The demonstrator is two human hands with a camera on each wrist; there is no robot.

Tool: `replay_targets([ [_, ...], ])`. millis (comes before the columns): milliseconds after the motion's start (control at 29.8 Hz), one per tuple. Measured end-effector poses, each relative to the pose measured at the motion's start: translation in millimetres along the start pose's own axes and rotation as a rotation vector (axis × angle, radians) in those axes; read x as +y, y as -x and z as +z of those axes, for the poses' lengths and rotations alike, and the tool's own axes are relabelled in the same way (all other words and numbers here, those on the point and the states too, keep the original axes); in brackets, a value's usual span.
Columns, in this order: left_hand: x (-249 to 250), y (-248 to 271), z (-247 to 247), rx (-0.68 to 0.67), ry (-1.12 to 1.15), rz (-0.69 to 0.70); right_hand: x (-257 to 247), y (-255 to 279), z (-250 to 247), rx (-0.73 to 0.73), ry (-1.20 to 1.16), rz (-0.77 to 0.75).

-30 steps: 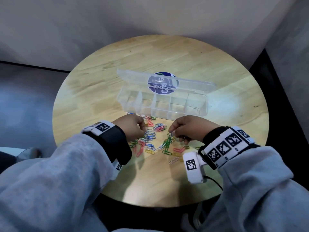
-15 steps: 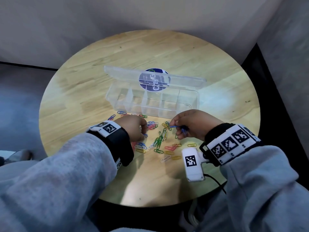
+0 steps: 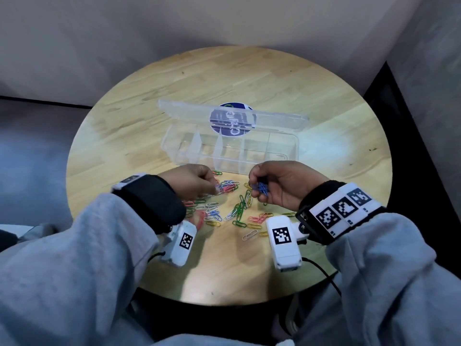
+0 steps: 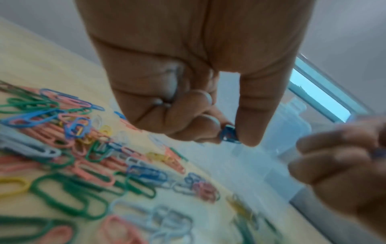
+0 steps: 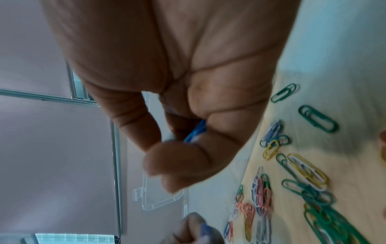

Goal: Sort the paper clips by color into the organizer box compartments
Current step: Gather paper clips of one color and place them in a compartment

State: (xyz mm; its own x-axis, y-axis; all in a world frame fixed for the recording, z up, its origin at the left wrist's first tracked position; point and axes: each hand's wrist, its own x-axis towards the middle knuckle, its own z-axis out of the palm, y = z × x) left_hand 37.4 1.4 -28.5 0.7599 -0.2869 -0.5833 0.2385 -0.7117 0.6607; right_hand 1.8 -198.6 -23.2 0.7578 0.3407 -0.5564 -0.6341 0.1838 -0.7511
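A clear organizer box [image 3: 295,143] stands open on the round table, its lid tilted back and its compartments holding nothing I can see. Coloured paper clips [image 3: 237,211] lie scattered in front of it. My left hand [image 3: 199,182] hovers over the left of the pile; between thumb and finger it pinches a blue clip [image 4: 228,135]. My right hand [image 3: 277,186] is lifted above the pile's right side and grips a small bunch of blue clips [image 3: 260,188], seen in the curled fingers [image 5: 196,130].
The wooden table [image 3: 149,136] has a round blue sticker [image 3: 232,119] behind the box lid. Its front edge is close to my sleeves. Grey walls lie beyond, and a dark floor strip runs at the right.
My right hand has lifted off the pile with blue clips in its fingers. My left hand has shifted slightly toward the box and now pinches a blue clip.
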Motion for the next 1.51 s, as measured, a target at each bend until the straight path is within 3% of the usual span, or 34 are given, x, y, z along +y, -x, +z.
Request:
replay_targets([
  [134, 0.2, 4.3, -13.4, 0.019, 0.438, -0.051, -4.1, -2.0, -0.6, 0.087, 0.060, 0.012],
  [235, -0.4, 7.0, -17.9, 0.030, 0.625, -0.042, -8.6, 2.4, -10.4, 0.148, 0.057, 0.005],
  [504, 1.5, 9.6, -21.7, -0.054, 0.862, -0.042, -16.0, 14.7, -26.1, 0.172, -0.037, -0.001],
  [605, 2.7, 8.8, -19.6, -0.088, 0.887, -0.067, -10.9, 6.1, -28.2, 0.267, 0.193, 0.043],
  [706, 4.3, 8.2, -15.7, -0.116, 0.830, -0.108, -3.7, 1.7, -24.6, 0.315, 0.827, 0.094],
  [773, 5.0, 6.3, -11.9, -0.095, 0.731, -0.124, 2.6, 0.0, -18.7, 0.312, 1.128, 0.079],
  [907, 6.6, 4.1, -3.6, -0.076, 0.453, -0.092, 8.5, -3.7, -9.4, 0.312, 1.168, 0.067],
  [1075, 7.0, 5.8, 0.5, -0.119, 0.366, -0.136, 10.8, -7.7, -9.9, 0.362, 1.246, 0.035],
  [1210, 2.5, 2.8, -1.6, -0.054, 0.263, -0.144, 12.1, -8.7, -11.8, 0.374, 1.252, 0.018],
  [1512, -7.5, 1.1, -3.4, -0.002, -0.259, -0.052, 12.8, -11.5, -8.3, 0.362, 1.278, -0.029],
])
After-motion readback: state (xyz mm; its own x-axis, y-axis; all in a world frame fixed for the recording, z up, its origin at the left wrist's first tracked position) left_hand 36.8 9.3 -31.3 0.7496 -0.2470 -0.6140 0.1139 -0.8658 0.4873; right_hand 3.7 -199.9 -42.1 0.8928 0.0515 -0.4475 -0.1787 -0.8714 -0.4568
